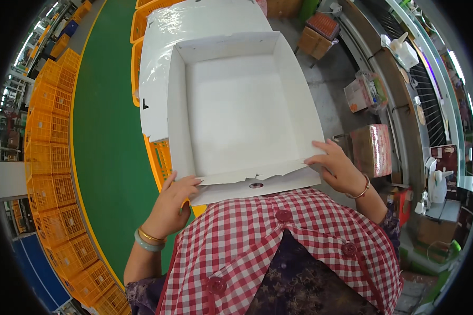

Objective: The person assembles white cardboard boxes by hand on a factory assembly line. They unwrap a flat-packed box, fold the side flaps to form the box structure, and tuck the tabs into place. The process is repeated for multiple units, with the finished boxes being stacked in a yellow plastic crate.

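An open white cardboard box [240, 113] sits in front of me, with its four walls raised and its inside bare. Its near wall ends in a notched, uneven edge, and a flap [231, 193] with a small oval hole extends from it against my checked apron. My left hand [172, 206] grips the near left corner, fingertips over the wall's edge. At the near right corner, my right hand [337, 167] holds the wall with fingers bent over it. Beneath and beyond the box lie flat white cardboard sheets [155, 63], partly under shiny clear film.
Yellow crates [136, 68] stand under the sheets. A long row of yellow crates [50, 152] lines the left side of the green floor [110, 131]. To my right are cartons [370, 149] and a conveyor bench [404, 94] with a white spray-type bottle [437, 181].
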Action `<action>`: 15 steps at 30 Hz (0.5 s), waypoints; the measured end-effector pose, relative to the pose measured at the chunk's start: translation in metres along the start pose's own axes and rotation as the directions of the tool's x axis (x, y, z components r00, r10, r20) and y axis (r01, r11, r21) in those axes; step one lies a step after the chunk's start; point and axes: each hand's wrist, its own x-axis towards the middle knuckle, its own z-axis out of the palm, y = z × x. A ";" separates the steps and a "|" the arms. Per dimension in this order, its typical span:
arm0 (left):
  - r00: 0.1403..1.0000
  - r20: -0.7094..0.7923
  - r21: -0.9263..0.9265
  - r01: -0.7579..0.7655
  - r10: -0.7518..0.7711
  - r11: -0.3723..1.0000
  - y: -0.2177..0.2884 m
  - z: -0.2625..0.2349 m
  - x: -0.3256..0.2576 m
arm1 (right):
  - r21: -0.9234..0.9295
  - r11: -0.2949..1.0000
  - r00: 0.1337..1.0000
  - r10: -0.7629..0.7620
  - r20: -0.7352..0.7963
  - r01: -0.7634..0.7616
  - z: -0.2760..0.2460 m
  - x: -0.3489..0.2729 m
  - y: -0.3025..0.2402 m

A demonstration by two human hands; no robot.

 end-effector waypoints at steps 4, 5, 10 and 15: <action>0.996 -0.071 0.068 0.058 -0.053 0.996 -0.010 0.034 -0.005 | 0.180 0.976 0.992 0.115 0.054 -0.123 0.027 -0.012 0.000; 0.995 -0.069 -0.013 0.070 -0.071 0.997 -0.017 0.045 -0.005 | 0.233 0.962 0.989 0.137 0.051 -0.145 0.041 -0.013 0.005; 0.996 0.052 -0.054 0.081 -0.078 0.995 -0.028 0.041 0.010 | 0.177 0.978 0.992 0.096 0.078 -0.109 0.052 0.001 0.019; 0.985 0.166 0.038 0.032 -0.038 0.999 -0.031 0.010 0.039 | -0.162 0.977 0.982 -0.118 0.147 0.141 0.040 0.042 0.005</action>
